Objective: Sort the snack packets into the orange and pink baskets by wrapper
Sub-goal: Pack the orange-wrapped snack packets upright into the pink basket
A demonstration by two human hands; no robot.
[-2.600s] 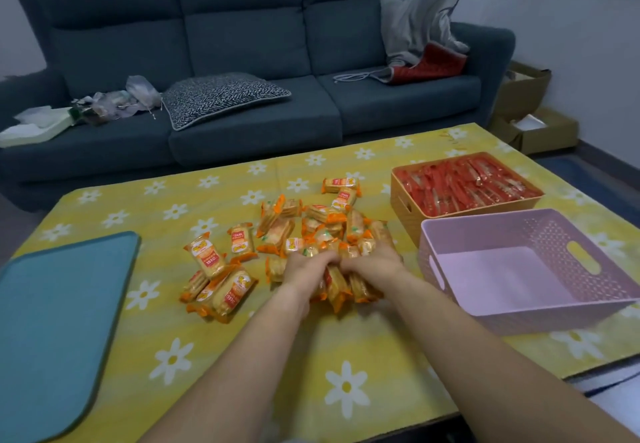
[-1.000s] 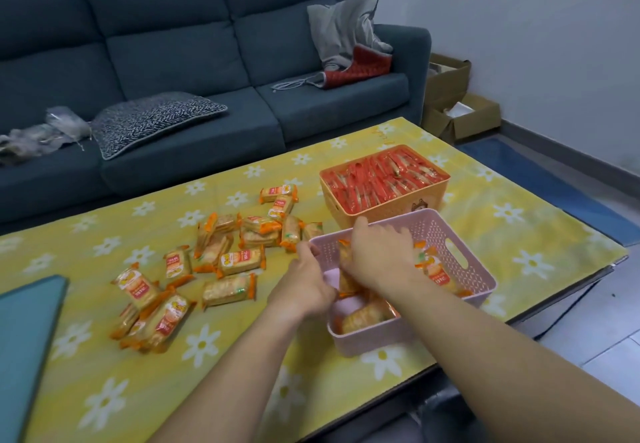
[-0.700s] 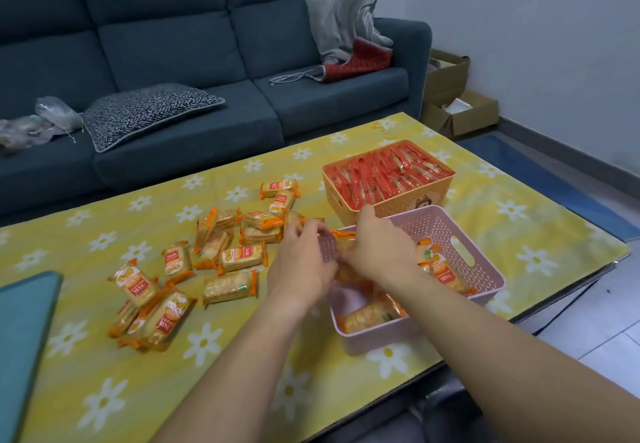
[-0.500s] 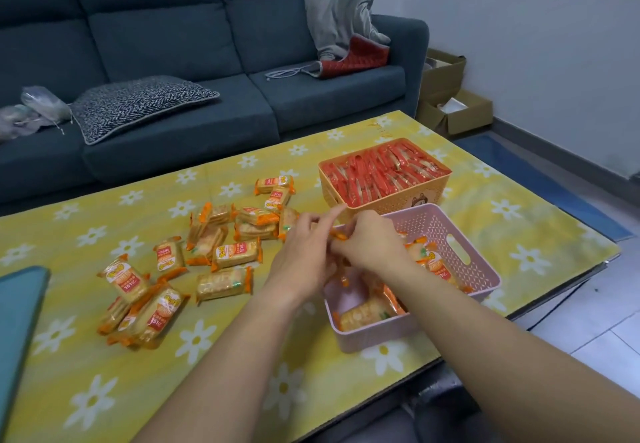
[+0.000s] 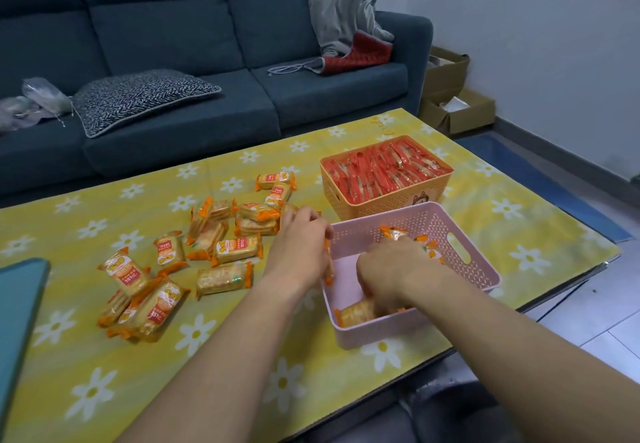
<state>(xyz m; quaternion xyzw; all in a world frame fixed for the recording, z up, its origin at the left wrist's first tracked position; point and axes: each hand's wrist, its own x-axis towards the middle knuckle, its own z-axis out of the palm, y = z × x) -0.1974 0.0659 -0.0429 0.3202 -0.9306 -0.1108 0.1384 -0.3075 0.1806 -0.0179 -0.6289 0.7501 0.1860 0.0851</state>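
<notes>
The pink basket [image 5: 381,335] stands near the table's front right edge, with a few orange-wrapped packets [image 5: 356,312] inside. Behind it the orange basket [image 5: 388,205] is full of red-wrapped packets [image 5: 384,172]. Several orange-wrapped packets [image 5: 237,246] lie loose on the yellow flowered cloth to the left. My left hand [image 5: 298,245] is at the pink basket's left rim, closed on an orange packet whose edge shows under the fingers. My right hand [image 5: 391,269] is down inside the pink basket, fingers curled over packets there.
A teal mat [image 5: 17,321] lies at the table's left edge. A dark blue sofa [image 5: 173,26] with a patterned cushion [image 5: 138,96] runs behind the table. Cardboard boxes [image 5: 453,110] sit on the floor at the right. The table's front edge is close below the pink basket.
Both hands carried a bunch of orange packets from the pile to the pink basket. Since half a second ago the hands have parted and the right hand has dropped lower into the basket.
</notes>
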